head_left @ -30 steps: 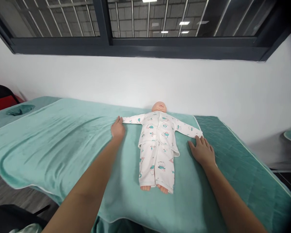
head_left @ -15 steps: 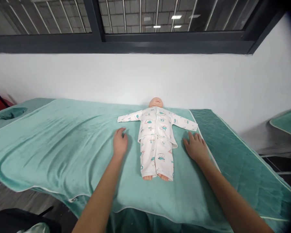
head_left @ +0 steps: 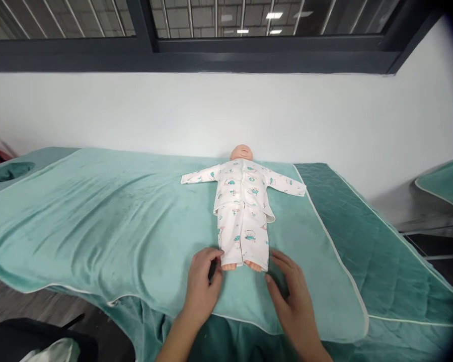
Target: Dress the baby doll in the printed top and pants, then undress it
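Observation:
A baby doll point(head_left: 242, 152) lies on its back on a pale green blanket point(head_left: 147, 216), head toward the wall and arms spread out. It wears a white printed shirt point(head_left: 243, 183) and matching white trousers point(head_left: 245, 234), with the bare toes showing at the cuffs. Beside the left-hand trouser cuff is my left hand point(head_left: 204, 281), its fingers curved and apart from the thumb; its fingertips come right up to the cloth. My right hand point(head_left: 291, 289) rests by the other cuff, thumb and fingers spread around nothing.
The blanket covers a bed with a darker green quilted cover point(head_left: 347, 221) at the right. Behind stands a white wall point(head_left: 136, 110) under a dark window frame point(head_left: 268, 59). A black chair or bag point(head_left: 38, 342) is at lower left.
Both hands have moved down from beside the doll's torso and inward to the trouser cuffs. The doll lies as before; the view has tilted slightly down.

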The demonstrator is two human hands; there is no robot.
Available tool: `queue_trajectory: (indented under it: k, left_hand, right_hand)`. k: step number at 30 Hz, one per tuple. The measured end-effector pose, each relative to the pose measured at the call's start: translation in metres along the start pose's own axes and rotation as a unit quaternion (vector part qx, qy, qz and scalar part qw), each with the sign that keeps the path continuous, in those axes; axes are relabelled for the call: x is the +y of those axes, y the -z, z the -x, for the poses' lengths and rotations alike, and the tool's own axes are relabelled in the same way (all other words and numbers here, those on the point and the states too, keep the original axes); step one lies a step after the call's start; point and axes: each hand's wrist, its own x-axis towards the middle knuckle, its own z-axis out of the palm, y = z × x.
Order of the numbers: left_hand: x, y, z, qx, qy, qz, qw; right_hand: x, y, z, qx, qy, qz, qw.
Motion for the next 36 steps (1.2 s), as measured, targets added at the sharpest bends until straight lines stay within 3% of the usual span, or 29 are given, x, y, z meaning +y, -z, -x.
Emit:
queue_trajectory:
  k: [3,8,13,18,22,29,36]
  left_hand:
    - [0.002,-0.002,0.005,-0.003,0.006,-0.011,1.0]
    - [0.008,-0.003,0.007,-0.012,0.022,-0.002,1.0]
    - [0.01,-0.002,0.005,0.002,0.051,0.026,0.998]
    - [0.01,0.008,0.006,0.046,0.07,0.103,0.991]
    - [0.005,0.013,0.012,0.083,0.063,0.09,0.991]
    - [-0.009,0.011,0.026,0.077,0.034,0.018,0.996]
    - [-0.02,0.021,0.046,0.068,0.022,-0.01,0.997]
  right_hand:
    - [-0.021,-0.007,0.002,-0.004,0.024,-0.015,1.0]
    - [-0.049,-0.021,-0.024,-0.029,0.068,0.047,0.996]
    - [-0.061,-0.03,-0.049,-0.025,0.103,0.115,0.988]
    - [-0.066,-0.024,-0.05,-0.028,0.114,0.083,0.99]
    - [-0.067,-0.022,-0.037,-0.04,0.124,0.08,0.988]
    - [-0.049,-0.02,-0.022,-0.018,0.059,0.027,0.998]
    - [-0.03,-0.012,-0.026,0.004,0.022,0.006,1.0]
